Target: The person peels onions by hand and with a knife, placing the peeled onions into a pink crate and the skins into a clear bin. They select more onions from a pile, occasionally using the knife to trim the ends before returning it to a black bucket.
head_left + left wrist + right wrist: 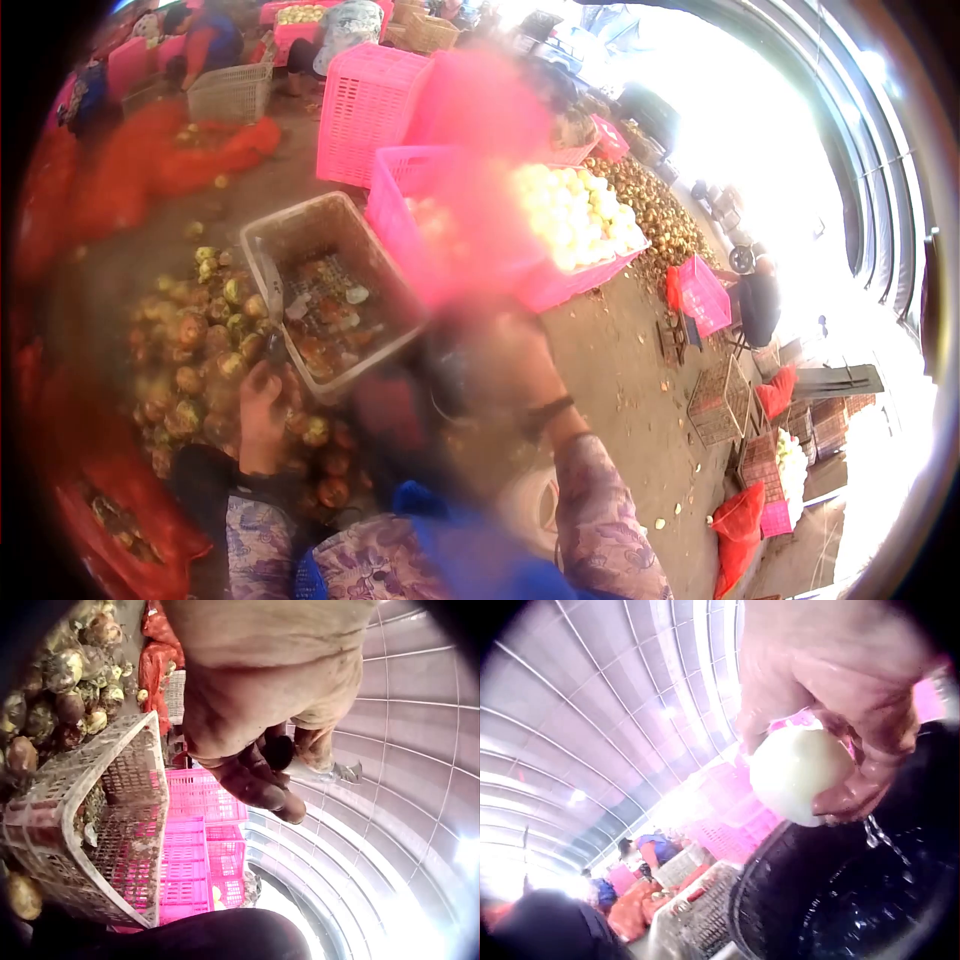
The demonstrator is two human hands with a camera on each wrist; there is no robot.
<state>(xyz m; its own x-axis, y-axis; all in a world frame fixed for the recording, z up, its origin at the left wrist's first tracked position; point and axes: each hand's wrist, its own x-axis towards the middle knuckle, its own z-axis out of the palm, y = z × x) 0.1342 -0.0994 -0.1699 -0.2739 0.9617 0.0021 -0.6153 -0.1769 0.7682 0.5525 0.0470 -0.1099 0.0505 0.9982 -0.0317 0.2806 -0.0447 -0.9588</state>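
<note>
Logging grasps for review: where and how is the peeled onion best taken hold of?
The peeled onion is probably best gripped around its widest part, from above, as the right hand holds it: it is round and glossy, and the black tub lies below.

From the head, we look forward and down onto the pale crate (372,358), taking in the floor around it. At the left wrist we sit close behind the left hand (274,682), facing past that crate to the pink crates (184,859) beyond it. At the right wrist (tilted, with the roof (592,712) slanting) we look closely over the black tub (761,889) beside it. Head and left wrist share the onions (190,350) alongside it.
</note>
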